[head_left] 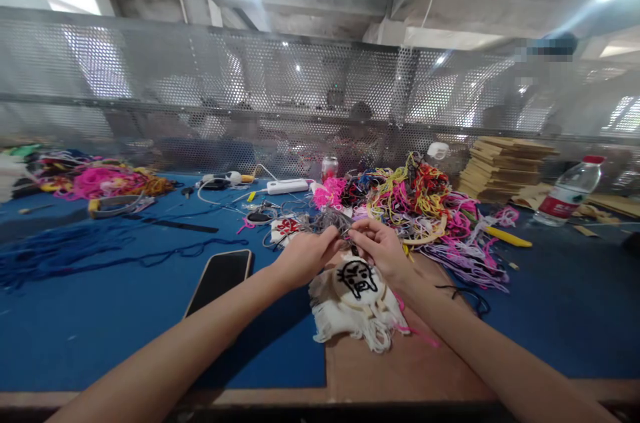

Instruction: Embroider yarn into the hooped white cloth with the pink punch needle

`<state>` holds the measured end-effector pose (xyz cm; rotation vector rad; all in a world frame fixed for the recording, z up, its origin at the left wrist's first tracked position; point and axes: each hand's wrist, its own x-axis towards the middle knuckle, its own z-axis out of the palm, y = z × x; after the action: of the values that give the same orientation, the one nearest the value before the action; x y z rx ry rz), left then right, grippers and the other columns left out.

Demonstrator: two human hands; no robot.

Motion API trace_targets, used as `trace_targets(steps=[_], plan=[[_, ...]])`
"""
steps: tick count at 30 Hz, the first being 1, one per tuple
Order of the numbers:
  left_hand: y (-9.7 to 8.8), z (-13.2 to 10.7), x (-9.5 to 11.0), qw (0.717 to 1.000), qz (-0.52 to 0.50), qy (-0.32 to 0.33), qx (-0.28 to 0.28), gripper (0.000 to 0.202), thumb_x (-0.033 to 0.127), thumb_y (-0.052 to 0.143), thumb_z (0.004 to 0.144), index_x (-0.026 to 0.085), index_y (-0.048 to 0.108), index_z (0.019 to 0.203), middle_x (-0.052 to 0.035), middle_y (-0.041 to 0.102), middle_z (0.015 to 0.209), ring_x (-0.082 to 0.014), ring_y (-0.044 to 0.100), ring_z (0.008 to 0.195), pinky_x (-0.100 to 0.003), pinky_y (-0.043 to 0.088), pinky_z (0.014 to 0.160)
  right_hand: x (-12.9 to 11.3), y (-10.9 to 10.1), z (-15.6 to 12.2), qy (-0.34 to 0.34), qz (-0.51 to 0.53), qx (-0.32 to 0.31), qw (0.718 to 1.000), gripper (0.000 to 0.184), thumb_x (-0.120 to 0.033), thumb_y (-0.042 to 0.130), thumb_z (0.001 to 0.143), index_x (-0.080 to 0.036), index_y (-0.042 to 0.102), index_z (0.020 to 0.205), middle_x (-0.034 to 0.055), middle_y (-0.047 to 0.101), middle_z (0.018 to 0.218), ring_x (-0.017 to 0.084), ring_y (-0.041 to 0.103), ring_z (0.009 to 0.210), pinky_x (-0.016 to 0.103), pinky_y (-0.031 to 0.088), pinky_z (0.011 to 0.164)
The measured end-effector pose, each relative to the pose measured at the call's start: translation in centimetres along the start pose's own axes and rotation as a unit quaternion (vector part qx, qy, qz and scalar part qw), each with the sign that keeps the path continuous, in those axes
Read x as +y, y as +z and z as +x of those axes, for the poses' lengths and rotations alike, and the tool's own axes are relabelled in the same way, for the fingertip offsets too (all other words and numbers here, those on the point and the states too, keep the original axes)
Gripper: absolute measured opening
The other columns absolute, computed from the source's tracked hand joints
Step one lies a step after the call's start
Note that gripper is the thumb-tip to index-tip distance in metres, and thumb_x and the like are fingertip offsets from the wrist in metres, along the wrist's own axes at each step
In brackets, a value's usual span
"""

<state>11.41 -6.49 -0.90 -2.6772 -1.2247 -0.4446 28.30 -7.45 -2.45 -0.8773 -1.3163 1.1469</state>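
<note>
My left hand (311, 255) and my right hand (383, 251) meet close together over the board, fingers pinched. What sits between the fingertips is too small to make out; grey yarn (331, 217) lies just behind them. Below the hands is a white fringed cloth (327, 319) stretched in a small embroidery hoop (381, 306), with a face-like design in black yarn on it. A pink strand (420, 335) trails from the cloth's right side. To the left of my left hand lies a white patch with red stitching (286, 229).
A phone (220, 279) lies left of my forearm. Tangled coloured yarn (400, 199) heaps behind the hands, beside a yellow-handled tool (509, 237). Further out are a can (329, 168), a power strip (287, 187), a water bottle (567, 193), stacked cardboard (500, 169) and blue yarn (60, 253).
</note>
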Motion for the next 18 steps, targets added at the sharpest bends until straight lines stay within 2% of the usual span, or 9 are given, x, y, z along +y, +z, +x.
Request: trace_targets(steps=[5, 9, 13, 18], plan=[[-0.23, -0.09, 0.25, 0.998, -0.018, -0.022, 0.054, 0.033, 0.037, 0.022, 0.091, 0.018, 0.047, 0.082, -0.0013, 0.059, 0.059, -0.0149, 0.055, 0.05, -0.022, 0.027, 0.047, -0.47, 0.37, -0.33, -0.002, -0.004, -0.008, 1.0, 0.026, -0.038, 0.064, 0.067, -0.019, 0.051, 0.078, -0.0089, 0.045, 0.042, 0.003, 0.033, 0.032, 0.014, 0.021, 0.03], [-0.43, -0.12, 0.19, 0.992, -0.07, -0.051, 0.092, 0.032, 0.035, 0.022, 0.091, 0.018, 0.048, 0.081, 0.0001, 0.057, 0.059, -0.0132, 0.054, 0.051, -0.022, 0.029, 0.049, -0.29, 0.53, -0.55, -0.01, -0.009, -0.024, 1.0, 0.023, -0.037, 0.063, 0.069, -0.019, 0.05, 0.077, -0.0094, 0.044, 0.042, 0.003, 0.032, 0.032, 0.014, 0.021, 0.03], [-0.4, -0.03, -0.09, 0.983, -0.132, -0.069, 0.103, 0.029, 0.034, 0.026, 0.09, 0.019, 0.048, 0.082, 0.0025, 0.053, 0.055, -0.0117, 0.05, 0.049, -0.021, 0.032, 0.051, 0.18, 0.52, -0.6, 0.002, -0.003, -0.037, 0.999, 0.024, -0.038, 0.062, 0.07, -0.02, 0.049, 0.078, -0.0094, 0.045, 0.042, 0.003, 0.031, 0.03, 0.014, 0.021, 0.029], [-0.14, 0.07, -0.13, 0.987, -0.112, -0.05, 0.102, 0.032, 0.037, 0.025, 0.09, 0.018, 0.048, 0.08, 0.002, 0.053, 0.056, -0.0116, 0.05, 0.049, -0.021, 0.03, 0.049, -0.3, 0.4, -0.58, 0.011, 0.038, -0.036, 0.999, 0.034, -0.048, 0.052, 0.075, -0.018, 0.051, 0.093, -0.0075, 0.047, 0.045, 0.004, 0.03, 0.032, 0.015, 0.019, 0.03]])
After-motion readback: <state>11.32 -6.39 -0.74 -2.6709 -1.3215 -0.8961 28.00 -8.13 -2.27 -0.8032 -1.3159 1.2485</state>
